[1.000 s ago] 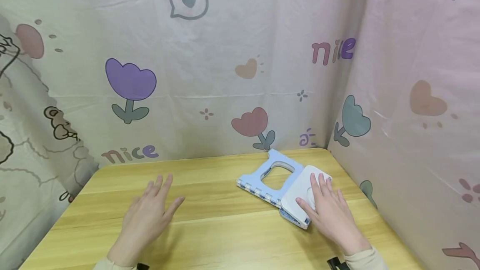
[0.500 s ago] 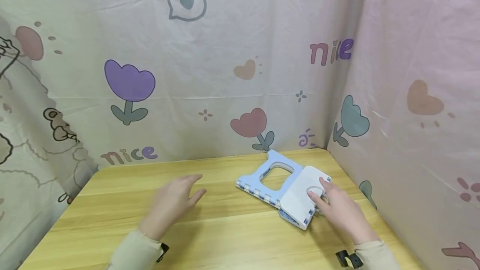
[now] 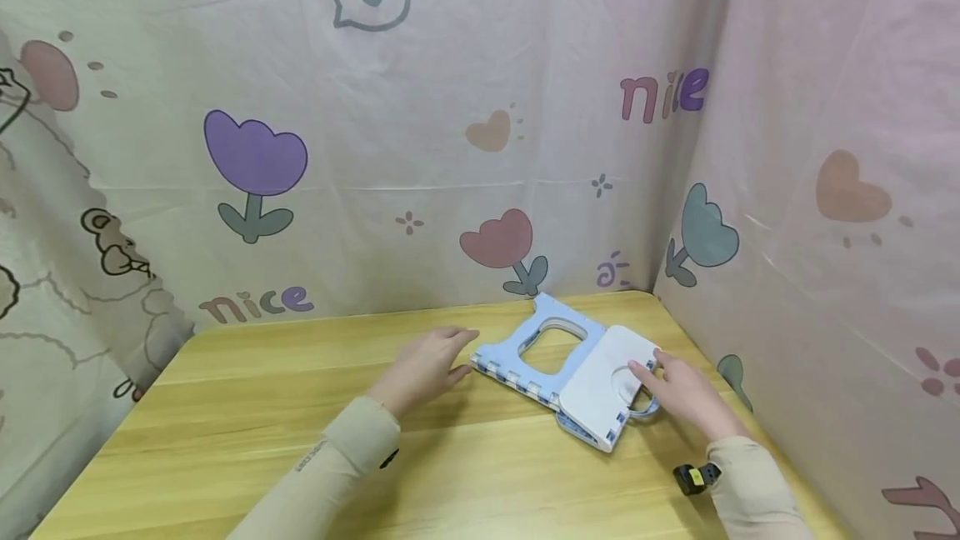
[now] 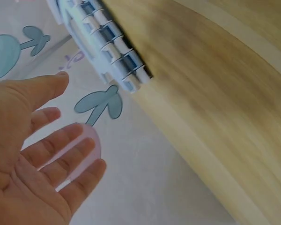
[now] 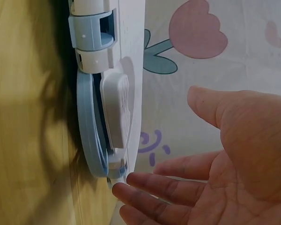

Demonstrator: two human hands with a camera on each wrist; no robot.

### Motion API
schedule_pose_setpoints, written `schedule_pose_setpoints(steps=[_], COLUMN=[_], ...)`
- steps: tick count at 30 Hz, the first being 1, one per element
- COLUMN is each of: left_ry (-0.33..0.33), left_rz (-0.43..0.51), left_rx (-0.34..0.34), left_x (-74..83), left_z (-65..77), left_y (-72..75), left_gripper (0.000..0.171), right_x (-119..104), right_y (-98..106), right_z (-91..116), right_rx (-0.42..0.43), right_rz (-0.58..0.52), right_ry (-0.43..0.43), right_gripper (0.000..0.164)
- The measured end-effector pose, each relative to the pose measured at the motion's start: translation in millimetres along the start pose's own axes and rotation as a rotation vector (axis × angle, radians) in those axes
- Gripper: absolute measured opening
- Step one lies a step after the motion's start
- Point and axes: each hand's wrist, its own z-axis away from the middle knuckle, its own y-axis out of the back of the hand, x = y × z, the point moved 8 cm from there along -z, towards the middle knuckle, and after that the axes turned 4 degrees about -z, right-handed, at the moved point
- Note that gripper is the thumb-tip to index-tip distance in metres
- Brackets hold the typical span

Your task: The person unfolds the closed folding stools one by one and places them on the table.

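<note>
Looking at a blue-and-white hinged frame (image 3: 592, 390) lying on the right side of the table (image 3: 225, 440), long axis slanting from far left to near right. Got the right hand (image 3: 686, 390) nearer, at its right edge by the handle loop (image 5: 84, 122), fingers loosely extended, gripping nothing, can't tell if touching. Also got the left hand (image 3: 420, 369) just short of the left corner, fingers relaxed and apart, holding nothing.

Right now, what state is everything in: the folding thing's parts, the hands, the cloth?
Blue panel: folded out beside the white panel.
White panel: broad face up.
Handle: sticking out past the white panel's edge.
Left hand: open, holding nothing.
Right hand: open, at the white panel's edge; contact unclear.
Cloth: hanging, creased.
</note>
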Motion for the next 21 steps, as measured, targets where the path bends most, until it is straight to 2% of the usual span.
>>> schedule_pose_setpoints(steps=[3, 9, 13, 18, 21], left_ry=[-0.023, 0.007, 0.010, -0.012, -0.004], left_rz=[-0.001, 0.021, 0.014, -0.032, -0.047], left_rx=[-0.034, -0.136, -0.182, -0.201, -0.223], left_x=[6.2, 16.1, 23.1, 31.4, 32.9], left_z=[-13.6, -32.9, -41.7, -48.5, -50.3], left_y=[-12.6, -41.0, -57.3, -70.2, -77.2], left_gripper=[0.055, 0.059, 0.059, 0.056, 0.055], right_x=[-2.6, -4.0, -3.3, 2.9, 8.5], right_y=[-3.0, -5.8, -4.9, -6.9, -9.4], right_z=[-4.7, -13.5, -18.3, -24.7, -26.5], right_rx=[-0.014, -0.014, -0.002, -0.004, -0.006], right_rz=[-0.001, 0.012, 0.030, 0.059, 0.056], right_ry=[-0.003, -0.026, -0.032, -0.050, -0.076], right_gripper=[0.090, 0.087, 0.082, 0.080, 0.076])
